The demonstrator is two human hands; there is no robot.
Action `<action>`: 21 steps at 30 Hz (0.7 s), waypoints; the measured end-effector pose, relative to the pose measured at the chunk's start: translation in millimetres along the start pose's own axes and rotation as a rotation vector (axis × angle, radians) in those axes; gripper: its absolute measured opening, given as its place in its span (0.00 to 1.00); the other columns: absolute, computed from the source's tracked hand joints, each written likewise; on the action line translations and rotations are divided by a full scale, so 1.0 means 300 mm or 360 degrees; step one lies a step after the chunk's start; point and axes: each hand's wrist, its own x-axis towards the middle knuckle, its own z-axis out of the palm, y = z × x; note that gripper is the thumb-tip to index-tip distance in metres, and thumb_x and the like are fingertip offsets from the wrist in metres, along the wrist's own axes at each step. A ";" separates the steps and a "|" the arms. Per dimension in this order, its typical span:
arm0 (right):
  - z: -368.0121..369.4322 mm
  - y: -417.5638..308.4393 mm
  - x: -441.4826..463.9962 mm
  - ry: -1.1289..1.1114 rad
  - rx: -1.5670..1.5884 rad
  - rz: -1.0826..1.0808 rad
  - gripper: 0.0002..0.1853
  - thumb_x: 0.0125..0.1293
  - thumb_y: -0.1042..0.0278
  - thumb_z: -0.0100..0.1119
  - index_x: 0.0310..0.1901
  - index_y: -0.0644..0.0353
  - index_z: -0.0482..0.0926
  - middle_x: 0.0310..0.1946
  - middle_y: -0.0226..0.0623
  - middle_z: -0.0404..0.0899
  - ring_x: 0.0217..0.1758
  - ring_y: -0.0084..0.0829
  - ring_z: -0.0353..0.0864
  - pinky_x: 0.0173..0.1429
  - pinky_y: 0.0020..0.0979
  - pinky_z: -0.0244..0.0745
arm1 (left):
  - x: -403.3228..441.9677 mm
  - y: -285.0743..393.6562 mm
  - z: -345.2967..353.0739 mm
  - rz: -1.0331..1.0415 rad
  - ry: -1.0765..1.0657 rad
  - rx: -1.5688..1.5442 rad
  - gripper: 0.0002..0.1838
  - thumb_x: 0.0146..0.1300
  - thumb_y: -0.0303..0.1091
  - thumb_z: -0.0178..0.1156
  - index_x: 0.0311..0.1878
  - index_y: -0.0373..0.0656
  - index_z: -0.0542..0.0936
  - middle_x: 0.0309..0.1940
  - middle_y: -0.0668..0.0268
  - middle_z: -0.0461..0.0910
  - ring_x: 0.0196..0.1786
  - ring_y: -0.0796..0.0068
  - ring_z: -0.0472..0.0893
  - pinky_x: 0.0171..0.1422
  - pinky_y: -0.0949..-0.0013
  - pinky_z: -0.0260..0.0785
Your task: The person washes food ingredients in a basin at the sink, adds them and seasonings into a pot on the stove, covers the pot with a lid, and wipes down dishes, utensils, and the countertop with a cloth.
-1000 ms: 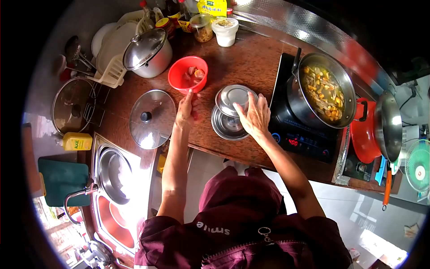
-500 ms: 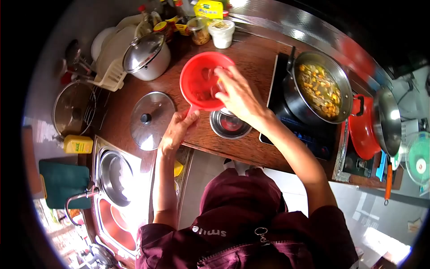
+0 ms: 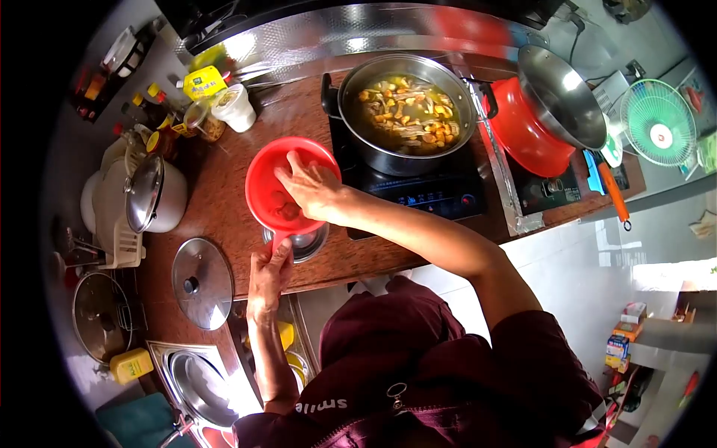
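My left hand (image 3: 269, 277) is wrapped round the handle of a red plastic scoop (image 3: 261, 178), which is raised over the counter. Inside the scoop lie some reddish pieces (image 3: 284, 206). My right hand (image 3: 308, 187) reaches into the scoop with its fingers apart; whether a fingertip touches a piece is unclear. Partly hidden beneath the scoop is a metal bowl (image 3: 311, 243). Beyond my right forearm, a black pot (image 3: 407, 112) of broth with yellow and brown pieces stands on the induction cooker (image 3: 418, 196).
A glass lid (image 3: 202, 284) lies left of the scoop, with a lidded pot (image 3: 158, 196) behind it. Jars and a white tub (image 3: 234, 108) stand at the back. On the right are a red basin (image 3: 523, 133), a wok (image 3: 562, 97) and a green fan (image 3: 658, 123).
The view has turned rightward. My left hand took the scoop by its handle and lifted it; my right hand left the metal bowls and went into the scoop.
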 end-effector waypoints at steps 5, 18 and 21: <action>-0.009 0.044 -0.047 -0.0195 -0.0028 -0.0151 0.30 0.50 0.76 0.56 0.58 0.59 0.63 0.61 0.53 0.52 0.55 0.51 0.68 0.55 0.45 0.68 | -0.012 -0.003 0.037 -0.0041 -0.0033 -0.0011 0.20 0.63 0.46 0.54 0.19 0.46 0.67 0.08 0.79 0.56 0.10 0.88 0.51 0.13 0.78 0.39; 0.052 0.070 -0.076 -0.0369 0.0025 -0.0288 0.27 0.55 0.76 0.52 0.59 0.47 0.64 0.67 0.53 0.40 0.61 0.61 0.60 0.61 0.48 0.62 | -0.033 -0.054 0.061 -0.0177 -0.0024 -0.0092 0.18 0.62 0.47 0.55 0.21 0.46 0.68 0.09 0.79 0.56 0.09 0.89 0.51 0.12 0.80 0.38; 0.088 0.089 -0.073 -0.0242 0.0023 -0.0339 0.26 0.56 0.78 0.50 0.58 0.49 0.65 0.67 0.54 0.43 0.60 0.60 0.62 0.61 0.49 0.62 | -0.036 -0.051 0.070 -0.0180 -0.0024 -0.0088 0.18 0.62 0.46 0.55 0.21 0.46 0.68 0.09 0.79 0.56 0.09 0.89 0.51 0.12 0.80 0.39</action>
